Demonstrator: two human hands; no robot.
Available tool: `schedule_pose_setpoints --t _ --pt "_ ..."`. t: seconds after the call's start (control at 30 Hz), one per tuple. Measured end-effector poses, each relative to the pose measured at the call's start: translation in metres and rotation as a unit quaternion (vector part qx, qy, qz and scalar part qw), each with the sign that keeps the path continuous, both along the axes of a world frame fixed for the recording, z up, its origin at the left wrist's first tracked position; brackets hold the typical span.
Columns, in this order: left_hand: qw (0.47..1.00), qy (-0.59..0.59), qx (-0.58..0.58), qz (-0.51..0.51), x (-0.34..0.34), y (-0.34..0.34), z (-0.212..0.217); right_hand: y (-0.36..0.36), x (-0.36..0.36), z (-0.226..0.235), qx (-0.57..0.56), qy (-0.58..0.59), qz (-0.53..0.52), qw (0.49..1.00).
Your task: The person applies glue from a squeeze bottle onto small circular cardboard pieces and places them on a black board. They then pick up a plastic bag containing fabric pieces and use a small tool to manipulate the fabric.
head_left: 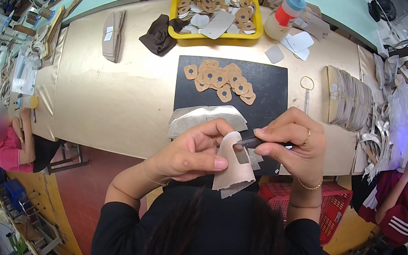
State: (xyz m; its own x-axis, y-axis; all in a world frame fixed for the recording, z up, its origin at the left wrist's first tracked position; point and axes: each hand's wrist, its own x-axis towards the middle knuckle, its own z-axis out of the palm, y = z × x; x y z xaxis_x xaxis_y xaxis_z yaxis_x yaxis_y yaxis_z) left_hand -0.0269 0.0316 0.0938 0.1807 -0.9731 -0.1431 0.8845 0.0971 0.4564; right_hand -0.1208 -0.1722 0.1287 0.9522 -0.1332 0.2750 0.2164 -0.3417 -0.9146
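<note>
My left hand pinches a beige fabric piece with a rectangular opening near its middle, thumb in front and fingers behind. In my right hand is a slim black tool, gripped between thumb and fingers. Its tip is at the upper edge of the opening; I cannot tell its exact kind. Beyond my left hand, a stack of pale fabric pieces lies on the black mat. Several small tan patches with dark centres are heaped farther up the mat.
A yellow tray of loose patches stands at the back, beside a blue-capped bottle and a dark cloth. Bundled pieces lie left and right. A red crate sits below the table edge. Co-workers sit on both sides.
</note>
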Motion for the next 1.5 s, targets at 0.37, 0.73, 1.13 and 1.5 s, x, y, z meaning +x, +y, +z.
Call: schedule_pose_setpoints --t 0.37,0.73,1.13,1.5 --pt "1.0 -0.017 0.001 0.001 0.0 0.0 0.001 -0.001 0.0 0.0 -0.017 -0.016 -0.002 1.0" --pt "1.0 -0.004 0.013 -0.021 -0.001 -0.001 0.002 -0.004 -0.003 -0.003 0.025 0.018 0.007 1.0" --pt "0.999 0.007 0.022 -0.044 -0.001 -0.002 0.002 -0.006 -0.008 -0.005 0.039 0.031 -0.005 0.999" --pt "0.962 -0.252 0.107 -0.01 -0.01 0.001 -0.002 -0.021 -0.02 -0.015 0.125 -0.028 -0.142 0.981"
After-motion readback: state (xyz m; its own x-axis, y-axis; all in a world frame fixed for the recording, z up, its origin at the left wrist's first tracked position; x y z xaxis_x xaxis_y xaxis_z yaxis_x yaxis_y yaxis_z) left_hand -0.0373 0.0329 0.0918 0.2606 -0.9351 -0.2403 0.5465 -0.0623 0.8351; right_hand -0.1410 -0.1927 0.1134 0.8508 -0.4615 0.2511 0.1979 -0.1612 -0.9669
